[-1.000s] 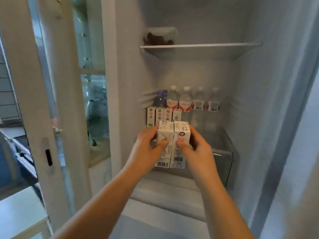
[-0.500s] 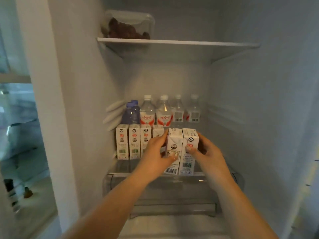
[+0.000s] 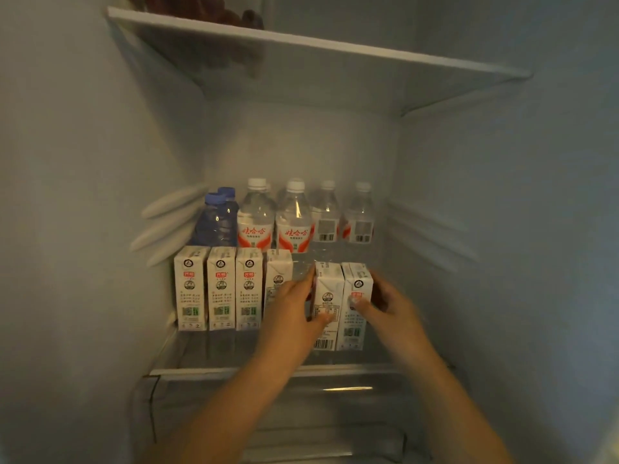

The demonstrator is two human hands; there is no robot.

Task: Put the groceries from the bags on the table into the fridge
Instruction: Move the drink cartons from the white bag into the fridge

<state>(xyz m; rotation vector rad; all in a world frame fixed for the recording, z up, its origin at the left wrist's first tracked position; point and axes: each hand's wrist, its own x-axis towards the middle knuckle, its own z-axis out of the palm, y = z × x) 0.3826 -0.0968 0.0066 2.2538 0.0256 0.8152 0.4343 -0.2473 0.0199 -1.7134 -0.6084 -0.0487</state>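
Two small white milk cartons stand side by side inside the fridge, over the glass shelf (image 3: 214,370). My left hand (image 3: 294,313) grips the left carton (image 3: 328,296), thumb on its front. My right hand (image 3: 385,306) grips the right carton (image 3: 356,283), thumb on its face. To their left, several matching cartons (image 3: 217,289) stand in a row on the shelf, a gap between that row and the held pair. Whether the held cartons touch the shelf I cannot tell.
Behind the cartons stand several clear water bottles (image 3: 291,219) and blue-capped bottles (image 3: 216,222). An upper shelf (image 3: 335,48) carries a container of dark food at its left. A transparent drawer (image 3: 301,413) sits below. Fridge walls close in both sides.
Both hands have carried the two cartons forward and into the fridge, down to the shelf level beside the carton row. The view has moved closer in.
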